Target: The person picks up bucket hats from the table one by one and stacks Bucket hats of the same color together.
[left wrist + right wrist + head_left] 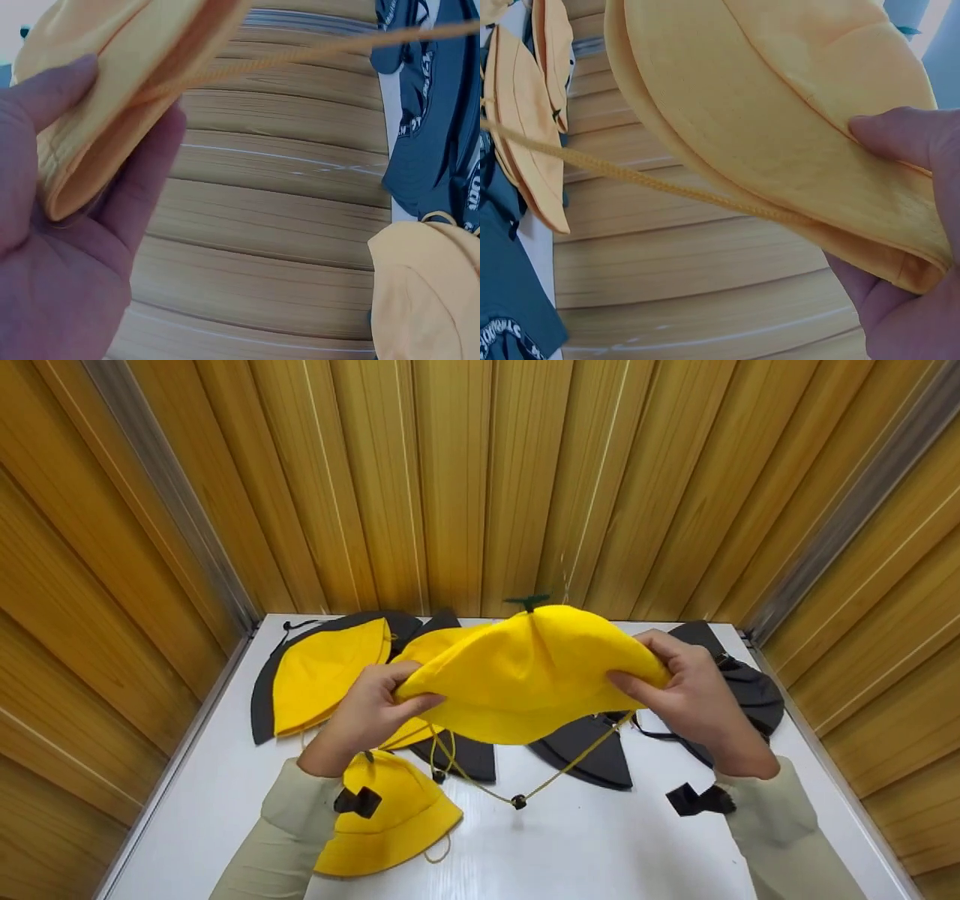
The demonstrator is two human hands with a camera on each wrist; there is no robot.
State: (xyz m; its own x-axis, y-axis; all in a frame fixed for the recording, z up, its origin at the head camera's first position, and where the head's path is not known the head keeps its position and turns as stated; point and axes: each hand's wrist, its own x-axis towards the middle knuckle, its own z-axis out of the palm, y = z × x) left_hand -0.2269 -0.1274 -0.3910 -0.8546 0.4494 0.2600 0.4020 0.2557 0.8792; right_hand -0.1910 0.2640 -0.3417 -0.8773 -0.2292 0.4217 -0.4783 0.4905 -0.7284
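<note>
A yellow bucket hat (517, 675) with a small green sprout on its crown is held up above the white table by both hands. My left hand (371, 709) pinches its left end, thumb on the near side and fingers behind. On the opposite end, my right hand (690, 697) grips the brim the same way. The yellow chin cord hangs below in a V, with a black cord stopper (518, 802) at its lowest point. In the left wrist view the folded brim (82, 165) lies between thumb and fingers; the right wrist view shows the brim (780, 172) pressed nearly flat.
Another yellow hat (394, 817) lies at the front left of the white table (570, 847). Further yellow hats, including one on a black hat (330, 675), lie behind the left hand. Black hats (592, 750) spread along the back and right. Wood-patterned walls (450, 487) enclose the table.
</note>
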